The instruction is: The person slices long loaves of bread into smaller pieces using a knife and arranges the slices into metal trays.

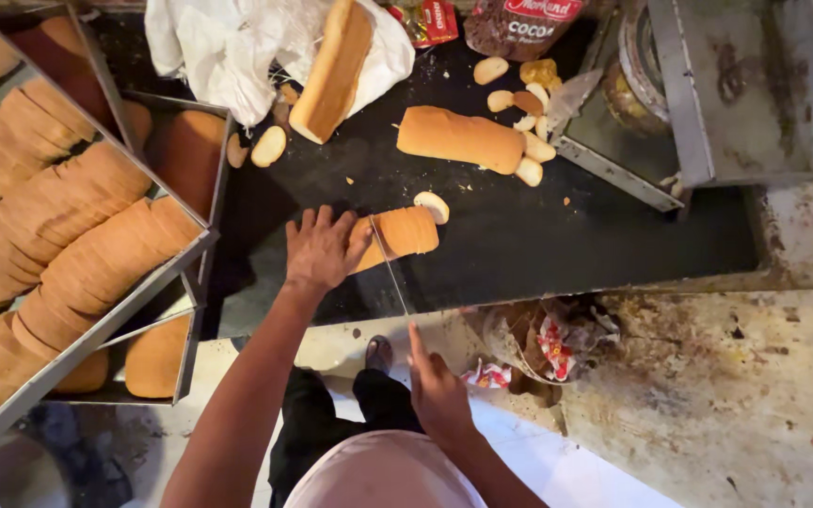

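- A small bakery or bread-cutting workroom is shown, not a home kitchen.
- Long golden-brown bread loaves [460, 138] are laid out unwrapped on a dark, crumb-strewn table [557, 235], with cut-off pale round end slices [268, 146] scattered beside them.
- One partly sliced loaf [399, 233] is seen at a thin upright metal cutting blade [390, 273] fixed at the table's edge.
- Grey metal trays [96, 320] at the left are packed with rows of sliced brown bread [68, 226], stacked in bulk.
- A crumpled white plastic sheet [228, 47] is spread under another loaf.
- A stained, worn concrete floor [726, 395] and a bin of wrappers and scraps [548, 343] are seen below the table.
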